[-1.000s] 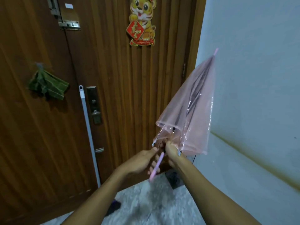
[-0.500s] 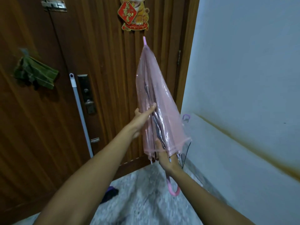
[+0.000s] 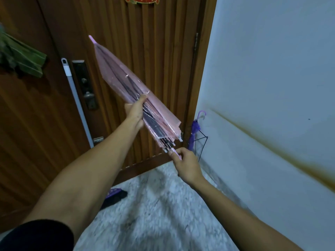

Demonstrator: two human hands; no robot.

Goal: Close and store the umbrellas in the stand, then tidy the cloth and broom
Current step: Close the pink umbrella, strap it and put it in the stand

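At centre frame, a person's left hand [image 3: 135, 110] wraps its fingers around the folded canopy of a pink transparent umbrella [image 3: 130, 91], gathering its loose panels, while the right hand [image 3: 186, 164] grips the pink handle; the wire stand [image 3: 200, 142], at centre right, already holds a purple umbrella [image 3: 194, 129].

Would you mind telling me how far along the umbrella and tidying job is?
Done: a purple umbrella already stands in the wire stand. In hand: the folded pink umbrella, left hand gripping its canopy, right hand holding its handle. Left: stowing it, then the green cloth and the broom against the door.
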